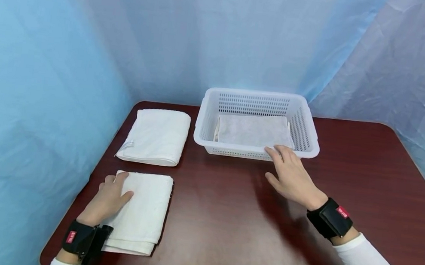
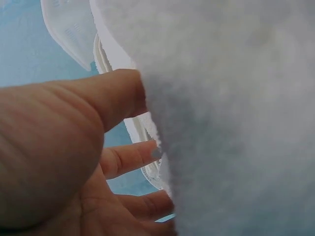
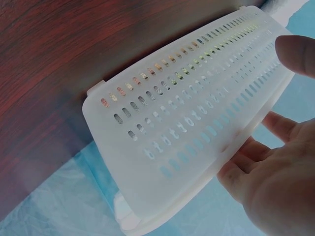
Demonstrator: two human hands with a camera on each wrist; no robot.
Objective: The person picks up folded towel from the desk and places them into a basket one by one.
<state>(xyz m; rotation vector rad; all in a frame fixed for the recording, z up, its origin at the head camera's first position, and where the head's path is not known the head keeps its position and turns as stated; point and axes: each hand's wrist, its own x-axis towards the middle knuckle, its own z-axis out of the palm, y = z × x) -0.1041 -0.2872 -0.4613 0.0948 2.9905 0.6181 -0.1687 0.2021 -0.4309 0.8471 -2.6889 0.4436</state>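
Observation:
In the head view, my left hand (image 1: pixel 108 199) rests at the left edge of a folded white towel (image 1: pixel 146 207), its thumb on the top layer and its fingers by the far left corner. The towel's near surface (image 2: pixel 231 118) fills much of the left wrist view and hides the fingertips partly. My right hand (image 1: pixel 289 175) touches the front rim of a white plastic basket (image 1: pixel 205 143). Its fingers reach over the rim, while the thumb (image 3: pixel 298 55) stays outside. Inside the basket lies a folded, greyish-white towel (image 1: pixel 253 130).
Another folded white towel (image 1: pixel 157 135) lies at the far left, beyond the one under my left hand. The dark red-brown table (image 1: pixel 219 219) has rounded corners. Blue cloth (image 1: pixel 207 37) hangs behind the table and along its left side.

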